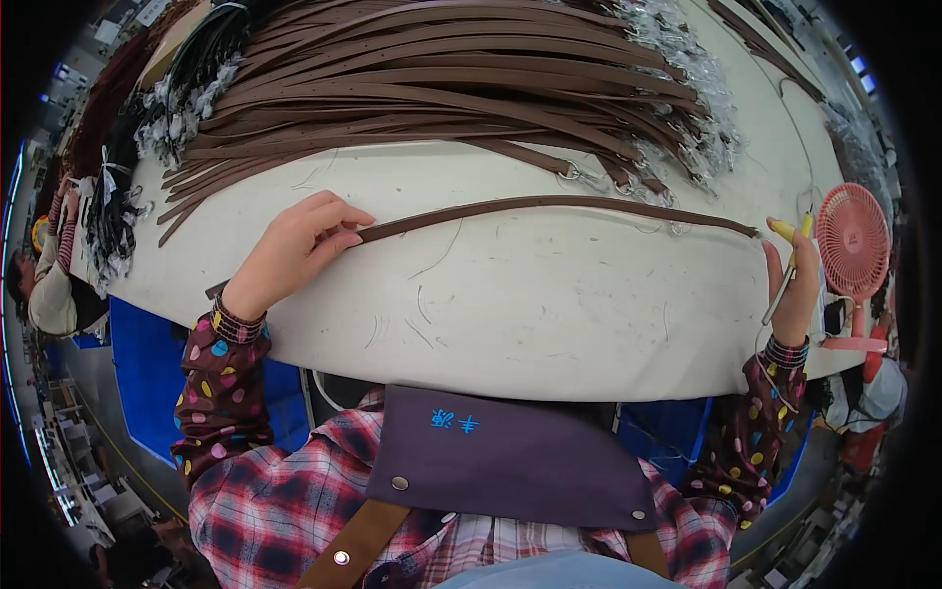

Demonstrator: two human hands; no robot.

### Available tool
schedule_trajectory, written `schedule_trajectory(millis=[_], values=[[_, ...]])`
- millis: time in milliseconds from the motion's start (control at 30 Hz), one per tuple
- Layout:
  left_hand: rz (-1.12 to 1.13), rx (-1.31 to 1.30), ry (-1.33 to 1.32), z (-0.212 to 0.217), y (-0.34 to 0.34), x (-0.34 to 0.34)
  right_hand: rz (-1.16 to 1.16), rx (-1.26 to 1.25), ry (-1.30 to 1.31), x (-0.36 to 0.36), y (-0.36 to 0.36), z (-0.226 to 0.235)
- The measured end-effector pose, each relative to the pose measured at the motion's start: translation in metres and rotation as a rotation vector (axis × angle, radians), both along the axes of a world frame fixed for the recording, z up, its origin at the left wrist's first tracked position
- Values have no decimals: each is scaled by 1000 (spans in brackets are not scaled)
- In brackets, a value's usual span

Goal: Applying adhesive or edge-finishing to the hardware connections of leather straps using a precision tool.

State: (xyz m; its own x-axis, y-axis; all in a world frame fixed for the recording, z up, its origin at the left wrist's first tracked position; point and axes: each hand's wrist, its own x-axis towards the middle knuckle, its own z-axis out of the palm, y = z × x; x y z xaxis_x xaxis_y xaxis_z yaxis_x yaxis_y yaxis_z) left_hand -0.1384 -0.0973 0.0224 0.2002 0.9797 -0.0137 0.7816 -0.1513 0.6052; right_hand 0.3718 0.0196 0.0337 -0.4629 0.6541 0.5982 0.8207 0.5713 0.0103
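A long brown leather strap [549, 201] lies in a shallow arc across the pale table. Its left part is pinched between the thumb and fingers of my left hand [294, 250], and its tail shows past my wrist. My right hand [800, 285] is at the strap's right end, closed around a slim pen-like tool [782, 292] with a metal shaft and what looks like a yellow handle. More yellow shows at a fingertip of that hand. Whether those fingers touch the strap I cannot tell. Small clear plastic hangs by the strap's right part.
Beyond the strap lies a big pile of brown straps [461, 88] with plastic-wrapped ends. Dark bundled straps [113, 211] hang at the left edge. A pink fan [854, 240] stands at the right, near a thin cord. Blue bins [147, 383] sit below the table [510, 324].
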Motion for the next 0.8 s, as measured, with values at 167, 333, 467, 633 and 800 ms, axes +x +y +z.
schedule_trajectory(millis=[167,333,467,633,800], values=[[-43,235,117,1,21,32,167,-83,172,-59,-14,6],[-146,278,111,-5,41,66,392,-202,184,-96,-12,-17],[-116,238,96,-11,39,66,514,-356,201,-112,-22,-36],[-108,116,0,-11,41,73,554,-385,254,-127,-31,-38],[-248,159,-43,-12,38,73,666,-499,336,-157,-29,-35]])
